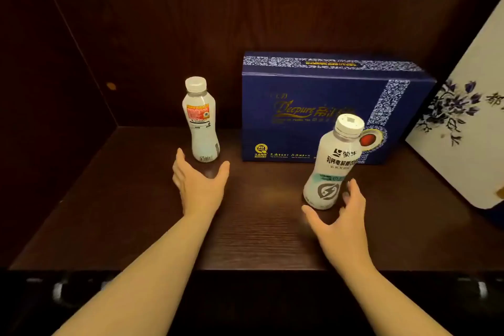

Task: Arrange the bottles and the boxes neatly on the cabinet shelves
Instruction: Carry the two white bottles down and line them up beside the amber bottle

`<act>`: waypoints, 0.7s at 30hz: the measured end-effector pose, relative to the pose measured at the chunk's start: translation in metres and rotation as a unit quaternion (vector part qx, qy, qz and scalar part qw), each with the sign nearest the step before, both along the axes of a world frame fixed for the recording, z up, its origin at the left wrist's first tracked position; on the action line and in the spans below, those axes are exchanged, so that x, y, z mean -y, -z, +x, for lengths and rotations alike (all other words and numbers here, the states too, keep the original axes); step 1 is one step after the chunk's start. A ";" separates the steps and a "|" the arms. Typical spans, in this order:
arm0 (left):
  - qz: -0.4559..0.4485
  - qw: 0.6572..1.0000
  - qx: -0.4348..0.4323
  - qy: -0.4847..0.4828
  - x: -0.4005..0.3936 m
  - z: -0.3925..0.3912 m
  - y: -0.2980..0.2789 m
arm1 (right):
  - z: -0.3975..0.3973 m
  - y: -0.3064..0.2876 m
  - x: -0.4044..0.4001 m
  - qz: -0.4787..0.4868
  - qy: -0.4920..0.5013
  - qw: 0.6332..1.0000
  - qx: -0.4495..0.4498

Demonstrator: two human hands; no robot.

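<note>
Two white bottles with white caps stand upright on a dark wooden cabinet shelf (114, 221). The left bottle (201, 128) carries an orange label and stands just beyond my left hand (200, 184), which is open with fingers spread, apart from the bottle. The right bottle (331, 166) has black lettering and a grey lightning mark; my right hand (341, 224) is open beside its base, fingertips close to it or just touching. Behind them a dark blue box (308, 93) with gold lettering stands against the back wall.
A white box with blue flower print (463, 123) leans tilted at the right side of the shelf. The cabinet's left wall (49, 95) and back panel close in the space. Below the shelf's front edge is a dark area with faint glints.
</note>
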State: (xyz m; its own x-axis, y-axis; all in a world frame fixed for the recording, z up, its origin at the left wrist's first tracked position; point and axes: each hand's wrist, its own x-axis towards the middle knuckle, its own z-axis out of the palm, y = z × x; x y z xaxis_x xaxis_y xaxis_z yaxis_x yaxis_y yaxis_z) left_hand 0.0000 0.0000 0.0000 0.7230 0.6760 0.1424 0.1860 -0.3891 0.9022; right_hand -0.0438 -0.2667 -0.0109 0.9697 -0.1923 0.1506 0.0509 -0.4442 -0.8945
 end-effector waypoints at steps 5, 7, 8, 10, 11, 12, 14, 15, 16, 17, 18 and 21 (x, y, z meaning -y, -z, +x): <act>0.016 1.000 0.018 -0.014 -0.010 0.042 0.003 | 0.024 0.004 -0.003 0.042 -0.008 0.999 0.027; 0.014 1.000 0.022 -0.014 -0.012 0.053 0.005 | 0.028 0.001 -0.005 0.032 -0.002 0.999 0.030; 0.017 0.999 0.026 -0.014 -0.013 0.057 0.005 | 0.030 0.000 -0.007 0.029 0.001 0.999 0.025; 0.024 0.999 0.027 -0.012 -0.016 0.066 0.006 | 0.034 0.001 -0.009 0.027 0.012 0.999 0.014; 0.022 0.999 0.024 -0.012 -0.017 0.069 0.006 | 0.036 0.001 -0.011 0.025 0.017 1.000 0.006; 0.017 1.000 0.022 -0.013 -0.017 0.071 0.006 | 0.038 0.002 -0.012 0.021 0.021 1.000 -0.001; 0.002 1.000 0.021 -0.017 -0.019 0.074 0.006 | 0.040 0.003 -0.013 0.018 0.028 0.999 -0.008; -0.004 1.000 0.021 -0.013 -0.019 0.075 0.006 | 0.039 0.004 -0.012 0.017 0.031 0.999 -0.008; -0.008 1.000 0.022 -0.003 -0.019 0.075 0.005 | 0.038 0.004 -0.012 0.020 0.030 0.999 -0.006; -0.007 1.000 0.022 0.005 -0.020 0.074 0.005 | 0.036 0.004 -0.011 0.021 0.032 0.999 -0.006; -0.005 1.000 0.024 0.013 -0.021 0.073 0.004 | 0.035 0.003 -0.011 0.024 0.036 0.999 -0.006; -0.014 0.998 0.037 0.044 -0.024 0.058 0.002 | 0.023 -0.002 -0.009 0.063 0.049 0.997 0.002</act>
